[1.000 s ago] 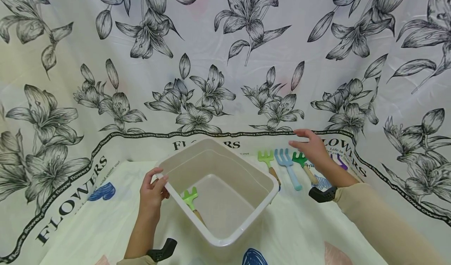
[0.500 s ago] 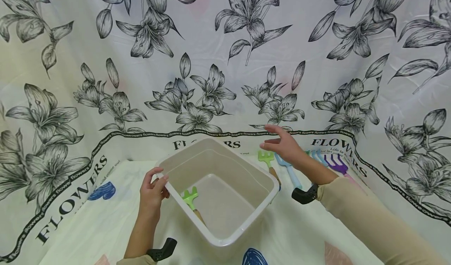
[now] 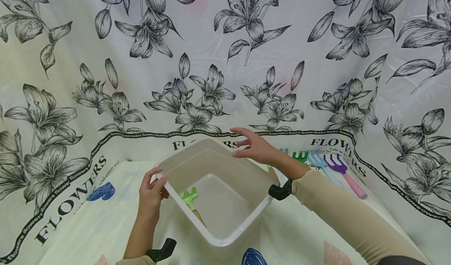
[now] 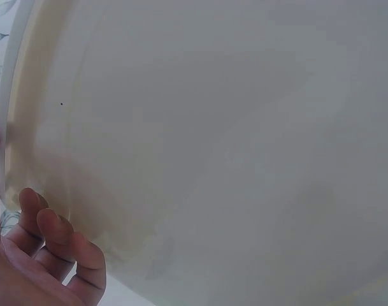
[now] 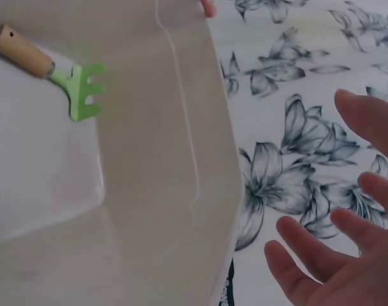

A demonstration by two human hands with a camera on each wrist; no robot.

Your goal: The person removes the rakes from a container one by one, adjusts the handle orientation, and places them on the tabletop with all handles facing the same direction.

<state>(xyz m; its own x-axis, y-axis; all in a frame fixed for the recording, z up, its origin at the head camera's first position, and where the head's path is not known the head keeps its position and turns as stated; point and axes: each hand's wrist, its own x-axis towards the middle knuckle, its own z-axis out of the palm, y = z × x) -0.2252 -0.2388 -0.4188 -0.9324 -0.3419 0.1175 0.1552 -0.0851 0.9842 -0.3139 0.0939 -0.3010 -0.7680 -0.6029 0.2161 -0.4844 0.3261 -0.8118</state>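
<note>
A beige plastic tub (image 3: pixel 218 161) stands cornerwise on the cloth. My left hand (image 3: pixel 151 188) grips the rim at its left corner; in the left wrist view, several curled fingertips (image 4: pixel 55 226) lie against the tub's wall (image 4: pixel 200 127). Inside the tub lies a light-green hand rake (image 3: pixel 189 196) with a wooden handle, and the right wrist view shows its tines (image 5: pixel 85 92) near the wall. My right hand (image 3: pixel 255 145) is over the tub's far right rim, fingers spread and holding nothing.
Right of the tub lie a dark-green hand rake (image 3: pixel 300 156), a blue one (image 3: pixel 318 160) and a purple one with a pink handle (image 3: pixel 354 184). My right sleeve (image 3: pixel 338 202) and forearm partly cover other tools. A flower-printed curtain (image 3: pixel 225 61) hangs behind.
My right hand has moved left, from above the row of rakes to the tub's far right rim, fingers empty throughout. My left hand, the tub and the rake inside have stayed put.
</note>
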